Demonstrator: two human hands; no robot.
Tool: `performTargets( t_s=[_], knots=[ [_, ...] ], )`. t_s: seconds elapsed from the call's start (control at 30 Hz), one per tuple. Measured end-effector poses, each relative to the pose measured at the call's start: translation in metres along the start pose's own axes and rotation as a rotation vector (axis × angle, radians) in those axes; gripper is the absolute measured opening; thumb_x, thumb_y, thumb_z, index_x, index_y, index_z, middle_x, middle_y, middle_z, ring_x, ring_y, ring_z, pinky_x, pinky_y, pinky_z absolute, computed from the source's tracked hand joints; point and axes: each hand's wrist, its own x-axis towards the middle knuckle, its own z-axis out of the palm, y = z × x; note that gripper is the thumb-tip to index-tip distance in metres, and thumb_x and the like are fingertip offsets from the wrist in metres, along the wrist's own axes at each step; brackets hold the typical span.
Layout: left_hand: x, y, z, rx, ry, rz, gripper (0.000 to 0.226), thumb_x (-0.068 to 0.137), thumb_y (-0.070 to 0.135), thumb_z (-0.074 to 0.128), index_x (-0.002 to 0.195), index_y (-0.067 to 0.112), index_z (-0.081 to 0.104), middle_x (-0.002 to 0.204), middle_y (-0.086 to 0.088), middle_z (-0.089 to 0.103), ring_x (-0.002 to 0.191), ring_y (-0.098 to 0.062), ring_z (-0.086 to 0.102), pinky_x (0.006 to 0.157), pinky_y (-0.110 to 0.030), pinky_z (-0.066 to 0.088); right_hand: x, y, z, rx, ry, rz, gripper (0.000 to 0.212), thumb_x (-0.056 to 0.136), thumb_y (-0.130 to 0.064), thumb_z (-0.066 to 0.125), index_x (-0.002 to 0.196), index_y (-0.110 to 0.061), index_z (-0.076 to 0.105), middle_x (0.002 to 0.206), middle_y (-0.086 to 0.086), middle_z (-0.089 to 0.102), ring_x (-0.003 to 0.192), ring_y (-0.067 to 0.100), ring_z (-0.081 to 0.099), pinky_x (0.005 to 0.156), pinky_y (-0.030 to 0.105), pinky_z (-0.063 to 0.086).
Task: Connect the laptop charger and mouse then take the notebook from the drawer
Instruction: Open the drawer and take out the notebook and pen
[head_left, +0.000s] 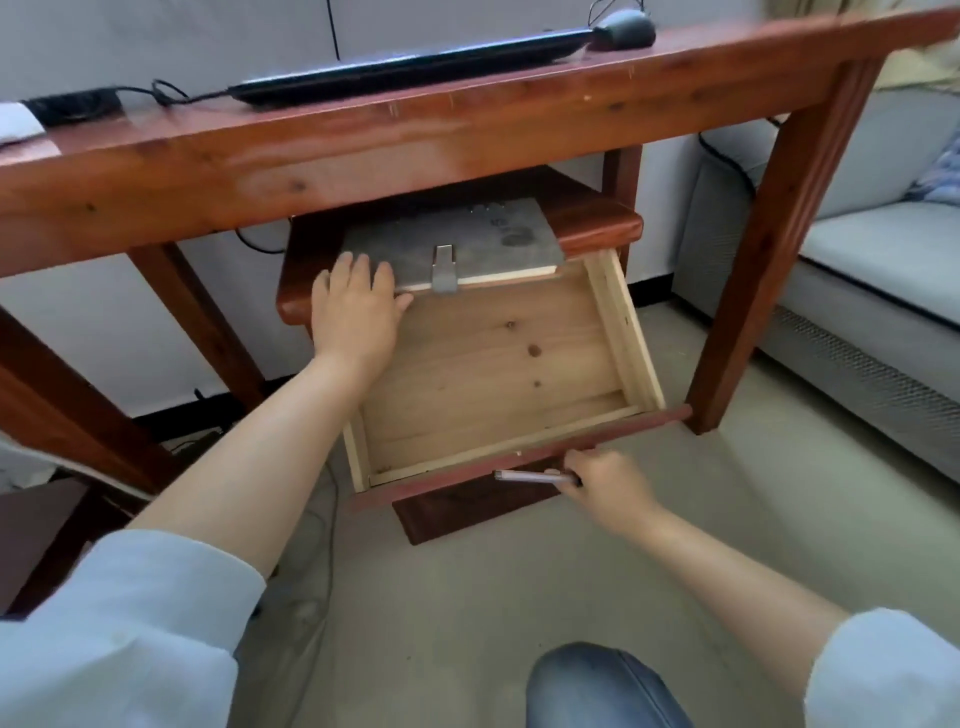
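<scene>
A grey notebook (467, 241) with a clasp strap lies on top of the small cabinet under the desk, its front edge jutting over the pulled-out wooden drawer (498, 364). My left hand (356, 309) grips the notebook's near left corner, fingers on top and thumb beneath. My right hand (605, 483) is closed around the drawer's metal handle (530, 476) at its front. On the desk above sit a black laptop (410, 70), a black mouse (623, 28) at its right, and a charger brick (70, 106) with a cable running to the laptop's left side.
The red-brown wooden desk (363, 150) spans the view, with a leg (769, 270) at right. A grey sofa (857, 275) stands to the right. Cables hang and trail on the floor under the desk at left. My knee (602, 686) is at the bottom.
</scene>
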Motion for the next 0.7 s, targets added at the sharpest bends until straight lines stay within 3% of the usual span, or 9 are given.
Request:
performTargets(
  t_s=[0.03,0.07,0.13,0.2,0.27,0.33,0.5,0.6,0.7],
  knots=[
    [0.000,-0.002,0.002,-0.012,0.015,0.085,0.051,0.097,0.032,0.037,0.137,0.000,0.033,0.145,-0.022,0.036,0.136,-0.034,0.029,0.111,-0.044,0.026,-0.002,-0.004,0.008,-0.013,-0.007,0.024,0.020,0.087,-0.020,0.059,0.085,-0.001,0.063,0.085,0.019,0.069,0.079,0.029,0.066,0.061,0.032,0.048],
    [0.001,-0.004,0.002,-0.027,0.022,0.133,0.050,0.097,0.028,0.038,0.136,-0.002,0.034,0.145,-0.023,0.038,0.134,-0.034,0.033,0.109,-0.044,0.028,-0.004,-0.007,0.014,-0.015,0.038,0.000,0.014,0.080,-0.013,0.068,0.083,0.000,0.066,0.080,0.018,0.070,0.072,0.027,0.068,0.056,0.027,0.049],
    [0.002,-0.006,-0.002,-0.032,0.026,0.159,0.048,0.098,0.025,0.038,0.135,-0.004,0.036,0.142,-0.024,0.041,0.130,-0.036,0.039,0.104,-0.045,0.034,-0.010,-0.009,0.027,0.028,0.203,-0.075,0.024,0.050,0.004,0.086,0.068,0.004,0.070,0.061,0.018,0.069,0.054,0.027,0.068,0.041,0.022,0.050],
    [0.001,-0.007,-0.004,-0.003,0.023,0.165,0.047,0.098,0.026,0.038,0.135,-0.003,0.037,0.140,-0.024,0.044,0.128,-0.037,0.041,0.101,-0.045,0.038,-0.017,-0.005,0.042,0.063,0.322,-0.107,0.038,0.044,0.013,0.085,0.079,0.011,0.070,0.072,0.026,0.071,0.065,0.038,0.070,0.051,0.044,0.057],
    [0.002,-0.009,-0.005,0.012,0.024,0.179,0.046,0.098,0.027,0.038,0.134,-0.002,0.039,0.139,-0.023,0.045,0.127,-0.037,0.043,0.100,-0.046,0.040,-0.024,-0.004,0.045,0.052,0.320,-0.141,0.045,0.051,0.018,0.079,0.093,0.013,0.067,0.087,0.033,0.069,0.080,0.048,0.067,0.064,0.068,0.048],
    [0.002,-0.011,-0.004,0.004,0.027,0.185,0.046,0.097,0.026,0.040,0.134,-0.003,0.039,0.140,-0.024,0.045,0.128,-0.036,0.043,0.101,-0.046,0.039,-0.028,-0.002,0.045,0.039,0.319,-0.138,0.050,0.050,0.019,0.079,0.098,0.010,0.066,0.093,0.033,0.068,0.086,0.051,0.065,0.066,0.076,0.039],
    [0.001,-0.012,-0.001,-0.067,0.047,0.178,0.047,0.097,0.026,0.042,0.134,-0.002,0.040,0.139,-0.024,0.046,0.129,-0.036,0.042,0.103,-0.046,0.037,-0.024,-0.004,0.048,0.025,0.327,-0.143,0.058,0.053,0.021,0.075,0.107,0.006,0.063,0.105,0.035,0.063,0.101,0.060,0.052,0.074,0.076,0.035],
    [0.003,-0.015,0.000,-0.130,0.050,0.168,0.048,0.096,0.029,0.044,0.135,0.001,0.040,0.141,-0.020,0.045,0.132,-0.033,0.040,0.106,-0.044,0.036,-0.019,-0.008,0.050,0.074,0.313,-0.128,0.057,0.060,0.022,0.071,0.113,0.006,0.059,0.114,0.038,0.057,0.111,0.063,0.041,0.075,0.072,0.045],
    [0.008,-0.021,0.000,-0.154,0.028,0.173,0.052,0.095,0.035,0.043,0.138,0.007,0.037,0.146,-0.014,0.040,0.136,-0.027,0.036,0.107,-0.041,0.035,-0.008,-0.010,0.048,0.143,0.323,-0.110,0.060,0.060,0.021,0.071,0.116,0.002,0.059,0.117,0.038,0.054,0.120,0.054,0.026,0.071,0.066,0.051]
  ],
)
